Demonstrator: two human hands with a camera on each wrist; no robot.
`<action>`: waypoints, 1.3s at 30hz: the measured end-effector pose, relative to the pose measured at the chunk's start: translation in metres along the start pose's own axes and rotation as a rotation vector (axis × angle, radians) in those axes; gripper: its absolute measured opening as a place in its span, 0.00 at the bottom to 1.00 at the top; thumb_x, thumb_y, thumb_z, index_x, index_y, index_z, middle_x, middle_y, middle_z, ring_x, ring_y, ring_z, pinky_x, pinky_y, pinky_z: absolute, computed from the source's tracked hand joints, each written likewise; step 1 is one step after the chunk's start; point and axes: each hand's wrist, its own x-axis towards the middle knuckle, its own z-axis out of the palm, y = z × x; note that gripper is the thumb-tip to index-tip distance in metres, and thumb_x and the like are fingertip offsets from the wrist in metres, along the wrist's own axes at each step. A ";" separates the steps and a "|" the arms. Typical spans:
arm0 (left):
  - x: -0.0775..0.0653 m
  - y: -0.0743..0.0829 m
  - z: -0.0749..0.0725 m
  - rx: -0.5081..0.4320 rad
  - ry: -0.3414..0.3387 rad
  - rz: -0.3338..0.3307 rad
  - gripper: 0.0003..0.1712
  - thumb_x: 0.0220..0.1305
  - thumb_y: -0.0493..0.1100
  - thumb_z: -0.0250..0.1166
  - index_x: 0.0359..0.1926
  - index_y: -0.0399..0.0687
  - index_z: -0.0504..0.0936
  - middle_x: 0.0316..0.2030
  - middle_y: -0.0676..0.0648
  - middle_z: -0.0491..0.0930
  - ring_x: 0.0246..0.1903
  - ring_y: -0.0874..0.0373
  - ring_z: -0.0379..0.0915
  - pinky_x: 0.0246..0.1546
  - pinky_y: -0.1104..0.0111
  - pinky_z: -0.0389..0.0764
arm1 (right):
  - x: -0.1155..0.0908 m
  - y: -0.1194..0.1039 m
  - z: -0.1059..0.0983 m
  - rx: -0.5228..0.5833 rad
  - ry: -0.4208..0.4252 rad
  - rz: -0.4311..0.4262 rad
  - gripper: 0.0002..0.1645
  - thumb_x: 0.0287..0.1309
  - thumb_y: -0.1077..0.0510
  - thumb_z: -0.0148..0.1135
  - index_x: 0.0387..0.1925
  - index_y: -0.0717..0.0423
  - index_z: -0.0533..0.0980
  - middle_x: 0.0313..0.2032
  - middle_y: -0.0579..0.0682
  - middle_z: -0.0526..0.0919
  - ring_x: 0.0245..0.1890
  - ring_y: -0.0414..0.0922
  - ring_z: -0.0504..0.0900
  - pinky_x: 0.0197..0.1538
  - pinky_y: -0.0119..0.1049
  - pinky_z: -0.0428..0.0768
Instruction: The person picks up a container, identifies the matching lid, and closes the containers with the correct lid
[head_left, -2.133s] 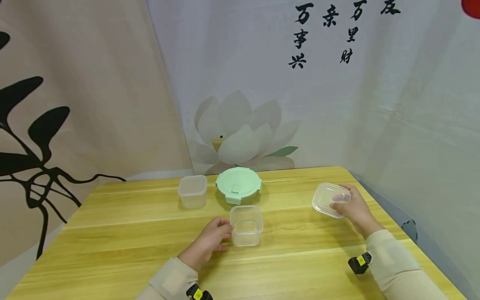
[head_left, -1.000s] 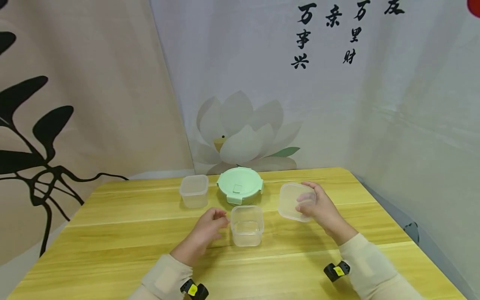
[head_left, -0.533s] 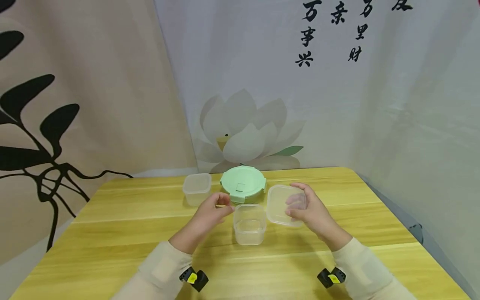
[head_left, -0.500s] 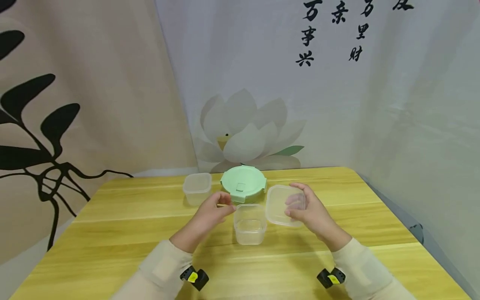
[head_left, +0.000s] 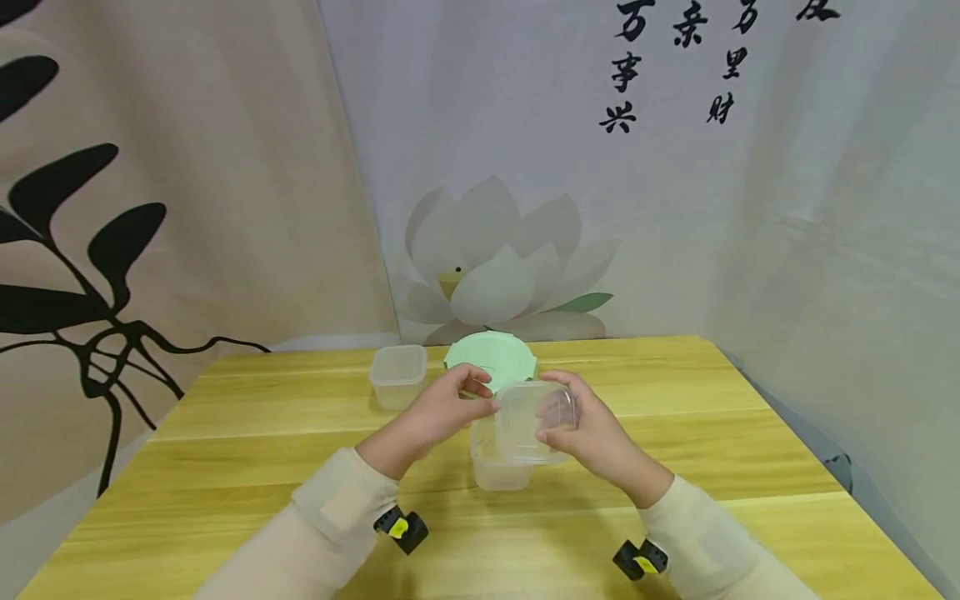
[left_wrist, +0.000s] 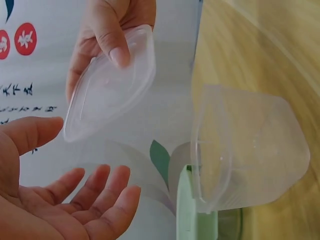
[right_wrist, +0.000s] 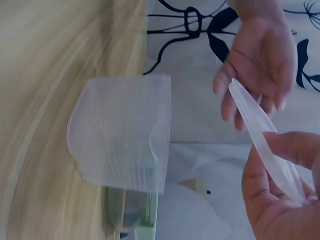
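My right hand (head_left: 603, 442) pinches a clear square plastic lid (head_left: 521, 429) between thumb and fingers, holding it tilted above a square clear container (head_left: 501, 477). That container, uncovered at the top, stands upright on the table; the lid hides part of it in the head view. My left hand (head_left: 442, 412) is raised at the lid's left side with loosely bent fingers. Its thumb tip is at the lid's edge in the left wrist view, where the lid (left_wrist: 112, 90) stands clear of the container (left_wrist: 255, 150); whether the thumb touches it I cannot tell.
Behind the container stands a round box with a green clip lid (head_left: 502, 350), partly hidden by my left hand and the lid. Another square translucent container (head_left: 397, 379) sits to its left. The wooden table (head_left: 225, 467) reaches back to a printed curtain (head_left: 495, 125).
My right hand has brought the lid leftward from the table's right side to over the uncovered container. My left hand has risen from beside the container toward the lid. The containers stay put.
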 end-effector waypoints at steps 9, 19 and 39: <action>-0.002 0.003 -0.003 0.028 -0.081 0.017 0.13 0.64 0.38 0.63 0.48 0.38 0.75 0.40 0.43 0.75 0.38 0.55 0.75 0.40 0.59 0.80 | 0.008 -0.004 0.014 -0.036 -0.086 -0.084 0.39 0.55 0.74 0.61 0.66 0.60 0.58 0.46 0.62 0.74 0.43 0.52 0.76 0.39 0.36 0.80; -0.003 0.002 -0.005 0.061 -0.053 0.052 0.03 0.66 0.32 0.59 0.41 0.38 0.76 0.33 0.45 0.75 0.32 0.56 0.76 0.33 0.64 0.80 | 0.011 -0.004 0.017 -0.068 -0.099 -0.108 0.39 0.55 0.73 0.61 0.67 0.59 0.58 0.46 0.62 0.75 0.43 0.52 0.78 0.40 0.35 0.81; -0.006 0.007 -0.006 0.030 0.040 0.142 0.02 0.66 0.33 0.61 0.38 0.37 0.76 0.31 0.46 0.76 0.32 0.58 0.75 0.34 0.66 0.80 | 0.020 -0.014 0.006 -0.140 -0.062 -0.112 0.41 0.57 0.68 0.64 0.69 0.55 0.59 0.60 0.62 0.68 0.40 0.49 0.78 0.37 0.36 0.80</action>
